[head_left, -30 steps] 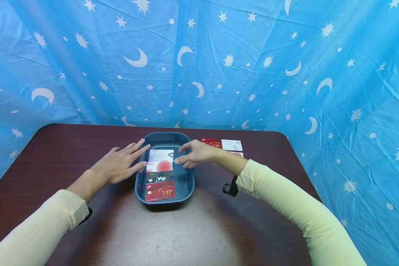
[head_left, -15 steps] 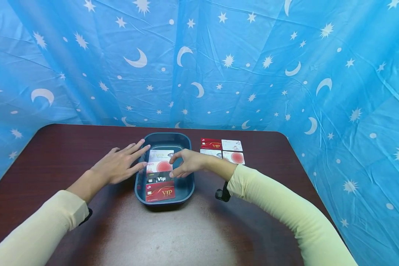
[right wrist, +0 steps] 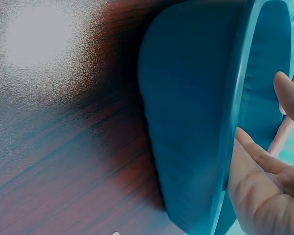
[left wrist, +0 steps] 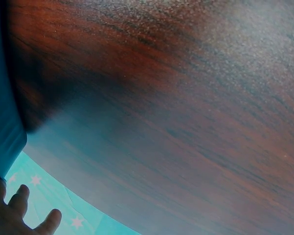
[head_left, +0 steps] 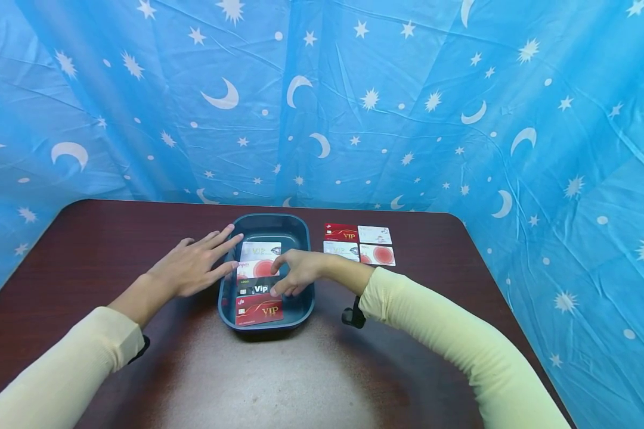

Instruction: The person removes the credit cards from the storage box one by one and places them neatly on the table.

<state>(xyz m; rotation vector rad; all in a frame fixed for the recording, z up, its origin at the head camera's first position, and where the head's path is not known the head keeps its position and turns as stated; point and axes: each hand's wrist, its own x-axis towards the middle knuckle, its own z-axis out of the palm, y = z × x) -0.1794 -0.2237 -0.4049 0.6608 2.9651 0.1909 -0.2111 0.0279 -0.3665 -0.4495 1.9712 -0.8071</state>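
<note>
A dark blue tray (head_left: 300,310) holds a column of cards: a silver VIP card (head_left: 254,250), a white card with a red circle (head_left: 252,270), a black Vip card (head_left: 249,288) and a red VIP card (head_left: 252,311). My left hand (head_left: 195,267) lies with spread fingers on the tray's left rim. Over the tray's right side, my right hand (head_left: 303,271) has its thumb and index finger apart beside the black card; contact is hard to tell. In the right wrist view, the right hand (right wrist: 269,186) leans over the tray wall (right wrist: 191,112), cards hidden.
On the dark wooden table (head_left: 236,381), right of the tray, lie another red VIP card (head_left: 340,232), a white card (head_left: 374,234), another silver VIP card (head_left: 340,249) and another red-circle card (head_left: 377,255). A blue curtain (head_left: 322,107) hangs behind and at the right.
My right hand has moved down the tray toward me, from beside the silver card to beside the black card, uncovering the cards on the table. The left hand stays at the rim.
</note>
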